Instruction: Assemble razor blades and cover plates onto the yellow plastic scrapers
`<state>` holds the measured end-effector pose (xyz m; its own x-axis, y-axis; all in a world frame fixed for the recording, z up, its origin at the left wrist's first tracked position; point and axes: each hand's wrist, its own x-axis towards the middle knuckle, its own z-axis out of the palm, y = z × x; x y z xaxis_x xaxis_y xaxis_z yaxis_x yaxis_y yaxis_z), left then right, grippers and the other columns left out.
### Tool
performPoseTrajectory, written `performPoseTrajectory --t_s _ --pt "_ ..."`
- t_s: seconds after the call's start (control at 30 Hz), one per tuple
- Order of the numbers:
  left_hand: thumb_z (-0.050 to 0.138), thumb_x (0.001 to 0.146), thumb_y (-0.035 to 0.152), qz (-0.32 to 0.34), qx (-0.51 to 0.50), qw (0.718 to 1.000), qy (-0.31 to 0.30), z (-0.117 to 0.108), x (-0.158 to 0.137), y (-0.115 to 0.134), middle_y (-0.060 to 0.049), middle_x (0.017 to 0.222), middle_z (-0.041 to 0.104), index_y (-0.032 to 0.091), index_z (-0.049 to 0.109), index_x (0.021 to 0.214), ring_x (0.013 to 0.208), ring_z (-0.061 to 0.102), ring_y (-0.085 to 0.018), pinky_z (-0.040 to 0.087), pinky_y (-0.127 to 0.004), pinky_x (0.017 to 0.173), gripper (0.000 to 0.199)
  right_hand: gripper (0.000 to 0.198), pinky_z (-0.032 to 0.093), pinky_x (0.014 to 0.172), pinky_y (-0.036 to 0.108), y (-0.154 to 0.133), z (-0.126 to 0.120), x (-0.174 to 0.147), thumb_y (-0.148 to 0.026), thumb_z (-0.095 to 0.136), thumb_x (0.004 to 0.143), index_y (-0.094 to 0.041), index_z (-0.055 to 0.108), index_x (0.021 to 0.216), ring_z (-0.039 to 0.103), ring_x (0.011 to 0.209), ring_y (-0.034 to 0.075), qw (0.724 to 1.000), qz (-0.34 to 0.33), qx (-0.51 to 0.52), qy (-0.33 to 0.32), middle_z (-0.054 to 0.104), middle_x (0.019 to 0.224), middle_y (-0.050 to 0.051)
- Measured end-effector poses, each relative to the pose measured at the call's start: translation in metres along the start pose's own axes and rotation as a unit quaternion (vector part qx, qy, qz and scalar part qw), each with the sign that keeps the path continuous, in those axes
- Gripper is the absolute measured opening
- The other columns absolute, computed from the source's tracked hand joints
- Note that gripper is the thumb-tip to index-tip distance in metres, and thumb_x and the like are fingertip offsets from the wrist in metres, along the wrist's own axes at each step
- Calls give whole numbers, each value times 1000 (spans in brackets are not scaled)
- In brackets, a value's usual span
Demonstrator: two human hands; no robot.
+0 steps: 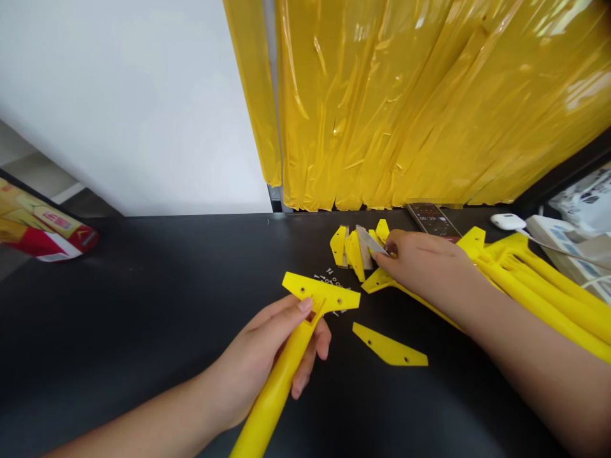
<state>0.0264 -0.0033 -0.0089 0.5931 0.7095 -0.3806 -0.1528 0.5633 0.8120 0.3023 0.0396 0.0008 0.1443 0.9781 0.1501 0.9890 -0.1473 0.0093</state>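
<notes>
My left hand (258,346) is wrapped round the shaft of a yellow plastic scraper handle (281,381), its thumb by the wide head with two holes. At the back of the table, my right hand (424,257) pinches a thin metal blade (370,240) by its end, over a small pile of yellow clamp plates (354,256) and more blades. A loose yellow clamp plate (392,347) with two holes lies flat between the hands. Small screws and nuts (329,278) are scattered behind the scraper head, which partly hides them.
Several more yellow scraper handles (539,292) lie under and beyond my right forearm. A phone (432,218), a white earbud case (508,221) and a white power strip (568,251) stand at back right. A yellow plastic curtain (382,114) hangs behind; a coloured packet (48,226) lies far left.
</notes>
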Motion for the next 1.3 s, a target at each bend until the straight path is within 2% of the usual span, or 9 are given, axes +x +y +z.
performPoseTrajectory --t_s 0.2,0.37,0.43,0.57,0.7,0.83,0.97,1.17,1.3 --pt "53 110 48 0 1 1000 3 1 -2 0 1 54 60 18 65 84 40 50 -10 45 -18 43 41 21 38 70 34 4 -9 1 -40 59 96 -25 67 83 67 84 26 998 9 53 -34 72 85 6" --pt "57 108 49 8 0 1000 5 3 -3 2 -3 76 72 17 63 87 42 53 -7 47 -19 44 39 21 40 69 34 6 -21 3 -40 57 96 -27 74 93 66 82 25 990 -13 125 -71 75 92 4" --pt "59 107 50 10 7 1000 5 4 -3 2 -3 78 72 17 62 86 43 53 -7 46 -18 45 39 24 41 67 33 4 -27 1 -43 56 98 -27 74 93 65 78 23 979 -42 173 -96 73 89 2" --pt "63 106 49 4 21 1000 -2 4 -4 4 -1 73 68 16 64 85 42 52 -6 44 -17 45 39 28 47 69 30 -5 -38 -10 -47 54 102 -29 75 99 67 81 20 943 -107 283 -139 75 90 -2" --pt "64 105 48 3 38 999 -11 2 -8 8 0 68 65 16 67 82 42 54 -6 43 -16 45 40 23 51 77 33 -12 -45 -21 -42 65 100 -29 78 113 71 94 22 883 -117 426 -157 79 104 -1" --pt "68 103 49 1 46 999 -6 2 -10 10 1 68 65 16 67 80 42 55 -6 41 -16 44 40 17 50 77 35 -15 -47 -24 -40 68 100 -27 80 101 69 89 22 872 -119 452 -145 79 100 0" --pt "71 101 50 -2 55 998 -10 1 -10 9 0 68 67 16 66 79 41 55 -6 41 -15 42 41 24 50 77 36 -18 -43 -27 -45 68 102 -25 79 94 68 89 23 851 -133 488 -142 78 101 2" --pt "75 99 51 18 101 994 -39 0 -13 15 0 74 72 17 68 86 43 54 -5 42 -15 43 37 21 50 73 30 -25 -38 -32 -47 78 95 -28 81 105 64 87 18 775 -113 576 -235 75 101 1" --pt "72 101 51 26 128 991 -43 -1 -15 18 0 76 72 18 69 90 45 55 -5 42 -15 45 35 23 50 72 27 -27 -37 -34 -47 83 93 -28 81 106 63 84 15 738 -120 613 -254 73 99 1"
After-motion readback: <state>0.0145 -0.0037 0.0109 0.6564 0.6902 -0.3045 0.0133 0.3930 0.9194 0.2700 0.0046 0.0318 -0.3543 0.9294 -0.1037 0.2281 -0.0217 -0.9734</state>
